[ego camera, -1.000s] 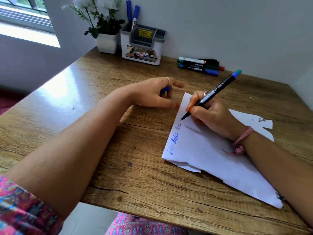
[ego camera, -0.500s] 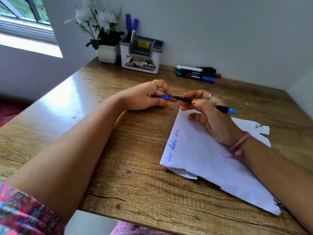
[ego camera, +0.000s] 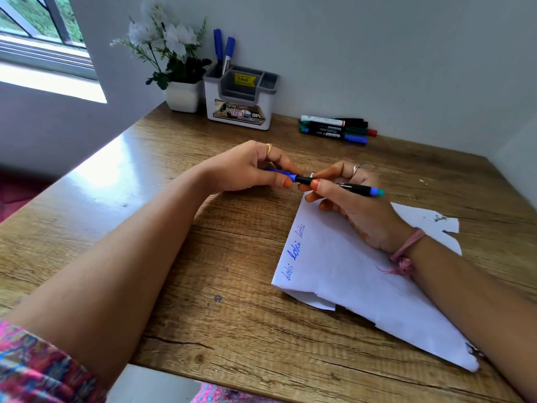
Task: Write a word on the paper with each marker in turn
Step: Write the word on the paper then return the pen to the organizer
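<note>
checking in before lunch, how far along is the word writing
Done: three blue words on the paper. In hand: the left hand presses the blue cap onto the black marker held by the right hand. Left, probably: the markers by the wall, maybe the two in the organizer.

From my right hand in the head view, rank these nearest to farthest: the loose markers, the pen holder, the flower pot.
From the right hand:
1. Loose markers, by the back wall, just beyond it.
2. Pen holder, back, further left.
3. Flower pot, leftmost, beside the holder.
</note>
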The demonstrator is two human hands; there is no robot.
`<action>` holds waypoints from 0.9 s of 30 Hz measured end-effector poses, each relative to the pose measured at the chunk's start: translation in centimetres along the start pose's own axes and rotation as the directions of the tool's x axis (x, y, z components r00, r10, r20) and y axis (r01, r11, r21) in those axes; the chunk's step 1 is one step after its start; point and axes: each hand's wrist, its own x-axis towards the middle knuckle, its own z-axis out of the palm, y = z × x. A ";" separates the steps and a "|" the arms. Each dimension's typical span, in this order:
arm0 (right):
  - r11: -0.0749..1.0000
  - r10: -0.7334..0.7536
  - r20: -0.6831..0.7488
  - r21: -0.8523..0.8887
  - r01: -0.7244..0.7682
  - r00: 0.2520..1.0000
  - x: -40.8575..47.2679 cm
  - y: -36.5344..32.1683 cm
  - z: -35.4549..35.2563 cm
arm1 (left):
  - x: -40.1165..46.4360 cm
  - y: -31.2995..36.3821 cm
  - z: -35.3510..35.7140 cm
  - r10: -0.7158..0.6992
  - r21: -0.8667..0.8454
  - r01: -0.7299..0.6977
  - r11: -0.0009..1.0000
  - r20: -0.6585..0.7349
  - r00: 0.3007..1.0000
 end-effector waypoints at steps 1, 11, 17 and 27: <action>1.000 -0.011 0.002 -0.023 0.011 1.000 -0.1 -0.1 0.1 | 0.0 0.1 0.1 0.006 -0.018 -0.006 1.000 0.017 1.000; 0.986 -0.103 -0.021 -0.137 0.099 0.994 -0.1 0.1 0.3 | 0.0 -0.1 0.1 -0.001 -0.032 0.003 0.999 0.050 0.999; 0.957 -0.172 0.027 -0.232 0.173 0.985 -0.1 0.4 0.2 | 0.1 -0.1 0.1 -0.007 0.001 0.007 1.000 0.069 0.998; 0.944 -0.089 0.021 -0.317 0.091 0.996 0.5 0.6 -0.2 | 0.1 -0.2 0.0 -0.074 -0.370 0.050 0.928 -0.051 0.996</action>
